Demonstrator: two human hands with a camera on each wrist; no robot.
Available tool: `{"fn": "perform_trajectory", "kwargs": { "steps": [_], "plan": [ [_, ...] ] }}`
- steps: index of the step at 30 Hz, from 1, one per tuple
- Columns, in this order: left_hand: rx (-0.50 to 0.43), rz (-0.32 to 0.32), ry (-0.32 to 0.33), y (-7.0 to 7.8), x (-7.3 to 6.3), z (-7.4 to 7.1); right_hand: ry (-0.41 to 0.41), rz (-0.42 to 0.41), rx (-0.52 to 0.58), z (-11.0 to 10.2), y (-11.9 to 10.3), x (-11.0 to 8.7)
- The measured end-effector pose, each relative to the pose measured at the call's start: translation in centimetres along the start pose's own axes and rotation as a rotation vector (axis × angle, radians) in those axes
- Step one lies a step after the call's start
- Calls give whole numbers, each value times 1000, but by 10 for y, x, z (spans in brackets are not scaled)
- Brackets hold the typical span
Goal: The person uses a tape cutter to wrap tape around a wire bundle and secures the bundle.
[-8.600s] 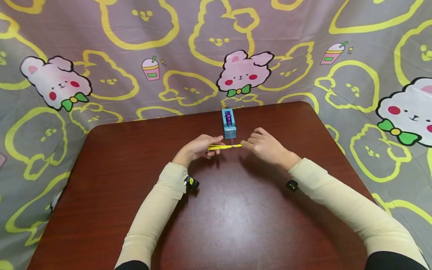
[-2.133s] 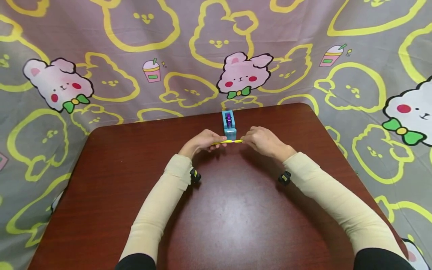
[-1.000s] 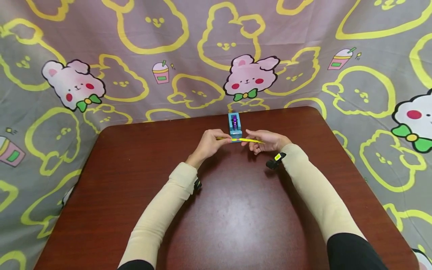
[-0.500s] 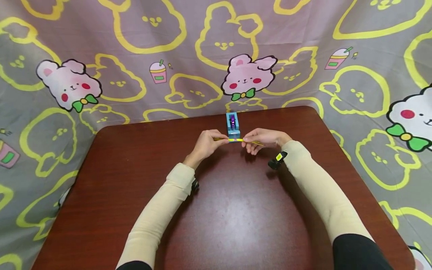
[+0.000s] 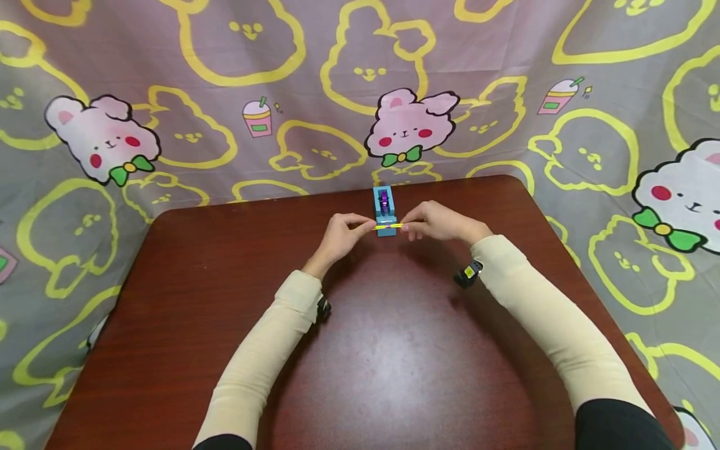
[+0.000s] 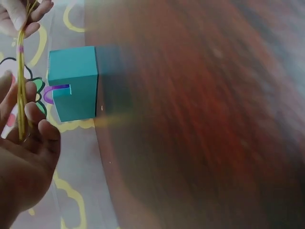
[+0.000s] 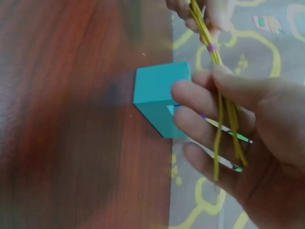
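Observation:
A bundle of thin yellow strands (image 5: 388, 227), with a purple tape band (image 7: 211, 47) round its middle, stretches between both hands. My left hand (image 5: 340, 236) pinches one end between thumb and fingers. On the other side of the band, my right hand (image 5: 441, 222) pinches it with thumb and index finger; loose strand ends hang across its palm in the right wrist view. Just behind the bundle stands a blue tape dispenser (image 6: 74, 67) with a purple tape roll (image 5: 385, 201). The bundle partly covers the dispenser's front in the head view.
The brown table (image 5: 214, 312) extends in front and to both sides. A patterned cloth (image 5: 315, 81) hangs behind its far edge and round the sides. Small black cameras (image 5: 468, 274) sit on the wrists.
Earliest, a tape strip ran from dispenser to bundle; now the tape lies round the bundle. Over the last second the right hand has turned over and the bundle has risen slightly towards the dispenser.

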State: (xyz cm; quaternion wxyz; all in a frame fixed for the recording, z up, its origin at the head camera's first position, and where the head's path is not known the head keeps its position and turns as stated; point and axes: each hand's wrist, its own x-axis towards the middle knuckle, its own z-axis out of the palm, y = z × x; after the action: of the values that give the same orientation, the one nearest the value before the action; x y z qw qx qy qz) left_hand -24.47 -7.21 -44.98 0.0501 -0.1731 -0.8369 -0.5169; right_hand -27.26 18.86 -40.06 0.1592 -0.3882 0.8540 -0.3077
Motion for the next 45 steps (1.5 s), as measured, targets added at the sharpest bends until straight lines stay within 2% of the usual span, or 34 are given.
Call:
{"fn": "perform_trajectory", "kwargs": {
  "steps": [3,7,9,12,16,19,22,26,35,40,42,45],
  "plan": [
    [-30,-109,-50,0,4,-4,72,-29,-165,5,-7,-3],
    [-62,-241,-177,0,10,-11,184,-83,-343,13,-11,-4],
    [-67,-288,-234,0,13,-15,249,-117,-422,18,-9,-5],
    [-89,-343,-297,-1,16,-20,339,-194,-534,26,-6,-5],
    [-124,-414,-358,-2,18,-25,413,-308,-683,36,1,-4],
    [-126,-442,-387,-4,18,-26,431,-329,-732,41,5,-4],
    [-96,-428,-399,-4,18,-26,431,-316,-715,43,6,-4],
    [-80,-396,-379,-3,18,-24,408,-266,-611,41,8,-4],
    [-111,-339,-222,2,17,-15,210,64,-27,23,2,-1],
    [-88,-207,-139,3,14,-11,27,229,229,3,3,4],
    [-90,-152,-112,3,13,-9,-49,296,349,-4,7,6],
    [-88,-88,-82,4,11,-5,-117,378,489,-11,21,9]
  ]
}}
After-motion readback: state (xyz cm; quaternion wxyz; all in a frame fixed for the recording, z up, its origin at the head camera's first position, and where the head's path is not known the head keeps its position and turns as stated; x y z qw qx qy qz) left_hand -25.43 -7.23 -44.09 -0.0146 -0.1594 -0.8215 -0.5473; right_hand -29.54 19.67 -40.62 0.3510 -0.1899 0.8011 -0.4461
